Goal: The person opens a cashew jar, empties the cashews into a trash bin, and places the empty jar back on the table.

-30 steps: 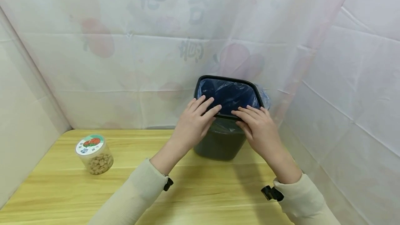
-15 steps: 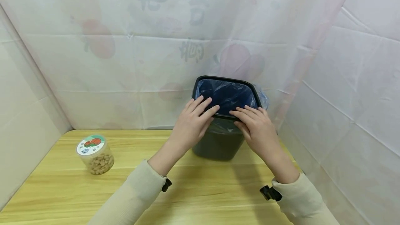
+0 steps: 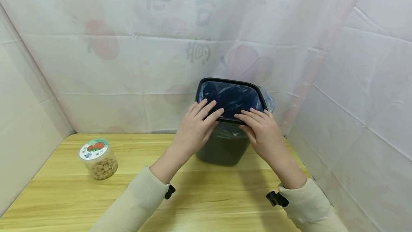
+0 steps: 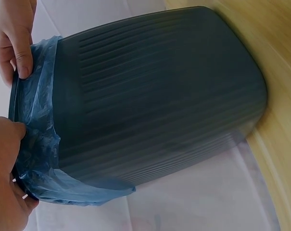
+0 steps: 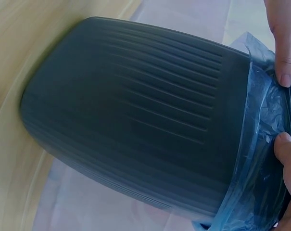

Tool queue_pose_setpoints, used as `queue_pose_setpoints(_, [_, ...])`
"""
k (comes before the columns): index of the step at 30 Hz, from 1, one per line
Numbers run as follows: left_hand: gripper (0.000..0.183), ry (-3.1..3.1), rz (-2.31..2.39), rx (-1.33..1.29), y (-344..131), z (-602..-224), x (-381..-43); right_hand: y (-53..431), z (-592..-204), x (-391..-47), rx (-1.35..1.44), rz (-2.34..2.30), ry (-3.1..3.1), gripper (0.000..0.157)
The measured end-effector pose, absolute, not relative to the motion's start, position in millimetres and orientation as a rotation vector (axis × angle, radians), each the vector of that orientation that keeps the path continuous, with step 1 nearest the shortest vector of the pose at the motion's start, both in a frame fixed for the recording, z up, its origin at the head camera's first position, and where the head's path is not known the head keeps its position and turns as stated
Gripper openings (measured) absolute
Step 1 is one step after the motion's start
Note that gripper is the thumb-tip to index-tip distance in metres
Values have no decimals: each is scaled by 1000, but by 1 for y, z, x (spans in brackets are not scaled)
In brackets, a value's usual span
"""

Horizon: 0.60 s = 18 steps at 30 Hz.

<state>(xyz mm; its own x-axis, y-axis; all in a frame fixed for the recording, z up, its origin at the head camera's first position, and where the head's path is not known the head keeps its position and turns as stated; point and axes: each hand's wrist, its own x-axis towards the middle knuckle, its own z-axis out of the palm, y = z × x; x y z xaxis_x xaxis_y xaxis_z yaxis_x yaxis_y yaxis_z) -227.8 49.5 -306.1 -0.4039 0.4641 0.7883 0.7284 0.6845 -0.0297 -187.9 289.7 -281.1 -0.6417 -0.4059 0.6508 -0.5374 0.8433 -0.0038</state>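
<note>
A dark grey trash can (image 3: 222, 149) stands upright on the table, lined with a translucent blue plastic bag (image 3: 267, 99). The bag is folded over the black rim (image 3: 231, 81) and hangs down outside, as both wrist views show. My left hand (image 3: 196, 126) grips the near side of the rim at its left part. Farther right on that side, my right hand (image 3: 262, 131) holds the rim too. On each hand the thumb presses the bag from outside, while the fingers reach over the edge into the opening. The fingertips' contact inside is hard to make out.
A clear jar (image 3: 98, 160) of pale nut-like pieces, with a printed lid, sits at the left of the wooden table (image 3: 206, 199). Pale printed cloth (image 3: 138, 63) hangs behind, and white cloth walls stand left and right.
The trash can has shifted slightly to the left, both hands moving along with it. Their hold on the rim looks the same. The jar stays in place.
</note>
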Motion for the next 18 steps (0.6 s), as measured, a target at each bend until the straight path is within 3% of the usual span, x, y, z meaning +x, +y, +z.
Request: queue_pose_setpoints(18, [36, -2068, -402, -892, 42, -307, -224, 283, -282, -192, 716, 253, -2342, 35])
